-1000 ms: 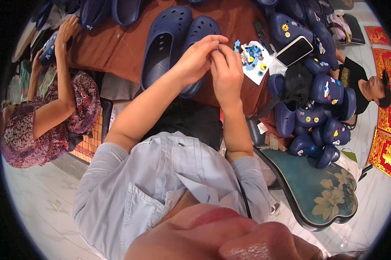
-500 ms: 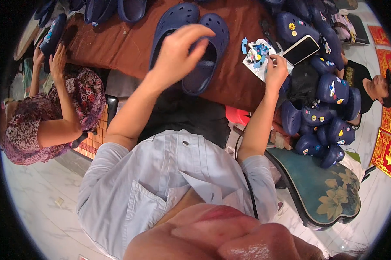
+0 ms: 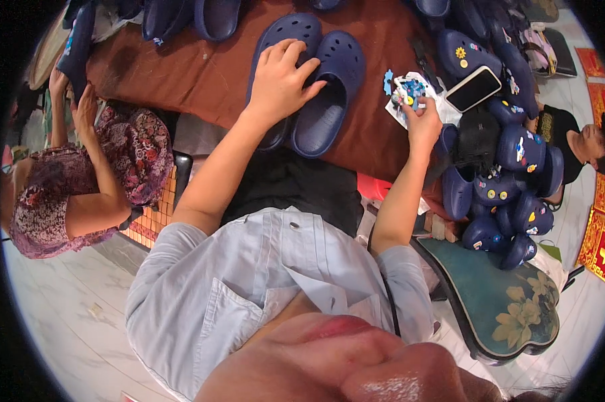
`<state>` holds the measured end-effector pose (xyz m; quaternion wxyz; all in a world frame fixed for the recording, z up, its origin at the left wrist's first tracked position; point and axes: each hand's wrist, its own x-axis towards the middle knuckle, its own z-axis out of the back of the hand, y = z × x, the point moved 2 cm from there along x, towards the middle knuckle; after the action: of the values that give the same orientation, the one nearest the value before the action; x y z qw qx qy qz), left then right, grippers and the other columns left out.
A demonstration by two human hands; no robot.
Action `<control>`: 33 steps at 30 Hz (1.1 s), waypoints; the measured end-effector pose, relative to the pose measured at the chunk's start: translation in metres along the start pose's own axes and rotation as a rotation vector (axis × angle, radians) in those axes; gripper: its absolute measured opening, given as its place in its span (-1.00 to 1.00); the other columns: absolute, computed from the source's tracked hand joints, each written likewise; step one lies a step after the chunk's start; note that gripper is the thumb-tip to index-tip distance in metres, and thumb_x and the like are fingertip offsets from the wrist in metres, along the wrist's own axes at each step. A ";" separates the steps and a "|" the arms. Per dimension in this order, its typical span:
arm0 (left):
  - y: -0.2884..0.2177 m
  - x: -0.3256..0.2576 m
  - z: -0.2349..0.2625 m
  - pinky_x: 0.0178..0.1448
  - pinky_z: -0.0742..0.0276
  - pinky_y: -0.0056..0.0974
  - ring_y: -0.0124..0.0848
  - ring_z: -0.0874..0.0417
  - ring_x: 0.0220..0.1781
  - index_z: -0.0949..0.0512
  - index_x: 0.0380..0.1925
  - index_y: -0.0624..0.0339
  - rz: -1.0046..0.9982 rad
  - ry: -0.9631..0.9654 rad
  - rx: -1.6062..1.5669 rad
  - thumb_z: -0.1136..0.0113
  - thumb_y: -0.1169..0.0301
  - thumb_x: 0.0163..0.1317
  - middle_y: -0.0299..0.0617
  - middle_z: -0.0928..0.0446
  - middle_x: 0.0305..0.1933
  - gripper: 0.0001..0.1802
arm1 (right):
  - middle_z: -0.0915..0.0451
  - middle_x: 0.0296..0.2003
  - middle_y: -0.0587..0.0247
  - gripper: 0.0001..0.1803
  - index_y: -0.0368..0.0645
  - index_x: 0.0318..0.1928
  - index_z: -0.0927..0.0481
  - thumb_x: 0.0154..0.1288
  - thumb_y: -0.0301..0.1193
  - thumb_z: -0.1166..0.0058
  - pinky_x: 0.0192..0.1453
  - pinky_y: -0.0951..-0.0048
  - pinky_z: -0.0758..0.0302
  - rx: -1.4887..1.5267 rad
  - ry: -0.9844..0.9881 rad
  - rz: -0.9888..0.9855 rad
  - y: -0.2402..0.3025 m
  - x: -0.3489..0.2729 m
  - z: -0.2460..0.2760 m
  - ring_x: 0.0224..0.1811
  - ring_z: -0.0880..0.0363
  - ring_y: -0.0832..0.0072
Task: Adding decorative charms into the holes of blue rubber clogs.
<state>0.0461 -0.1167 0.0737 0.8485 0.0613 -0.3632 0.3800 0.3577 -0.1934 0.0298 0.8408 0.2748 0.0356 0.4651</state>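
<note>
Two dark blue clogs stand side by side on the brown-covered table. My left hand (image 3: 283, 82) lies over the left clog (image 3: 292, 28), its fingers spread on the perforated toe and the thumb stretched toward the right clog (image 3: 342, 57). Much of the left clog is hidden under this hand. My right hand (image 3: 424, 124) is at a small heap of shoe charms (image 3: 409, 88), blue, white and yellow, on a white plastic sheet (image 3: 395, 112). Its thumb and fingertips are pinched at the heap's near edge; what is between them is too small to make out.
A phone (image 3: 474, 88) lies right of the charms, beside a pile of decorated clogs (image 3: 522, 149). More clogs (image 3: 216, 20) line the far edge. At left, another person (image 3: 98, 167) holds a clog (image 3: 78, 50). A green stool (image 3: 497, 288) stands at lower right.
My left hand has come down onto the left clog, its fingers now spread over the toe. My right hand has moved in over the charms. The whole view has shifted slightly.
</note>
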 end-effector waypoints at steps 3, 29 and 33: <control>0.000 -0.001 -0.002 0.19 -0.41 -0.02 -0.12 -0.51 0.18 -0.69 -0.20 0.03 0.021 -0.016 -0.021 -0.48 0.21 -0.11 -0.15 -0.52 0.06 -0.60 | -0.68 -0.37 0.05 -0.65 -0.13 -0.13 -0.66 0.04 -0.36 -0.40 -0.19 0.13 -0.54 0.054 -0.022 0.022 -0.011 0.002 0.003 -0.28 -0.69 0.09; -0.001 -0.004 -0.003 0.15 -0.44 -0.04 -0.16 -0.55 0.10 -0.67 -0.32 0.04 0.034 -0.040 -0.031 -0.49 0.27 -0.18 -0.18 -0.53 -0.01 -0.66 | -0.65 -0.47 0.11 -0.80 -0.24 -0.42 -0.64 0.08 -0.36 -0.34 -0.08 0.23 -0.47 0.542 0.117 0.258 0.132 0.040 -0.075 -0.26 -0.57 0.20; -0.003 0.001 0.000 0.16 -0.43 -0.03 -0.14 -0.54 0.10 -0.66 -0.31 0.04 0.043 -0.038 -0.049 -0.48 0.28 -0.20 -0.16 -0.53 0.00 -0.64 | -0.60 -0.39 0.10 -0.78 -0.24 -0.47 -0.59 0.08 -0.36 -0.34 -0.05 0.19 -0.40 0.580 0.075 0.292 0.123 0.049 -0.085 -0.20 -0.50 0.17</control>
<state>0.0486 -0.1183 0.0751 0.8343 0.0400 -0.3898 0.3878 0.2644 -0.0667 0.0280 0.6501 0.4877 0.1576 0.5610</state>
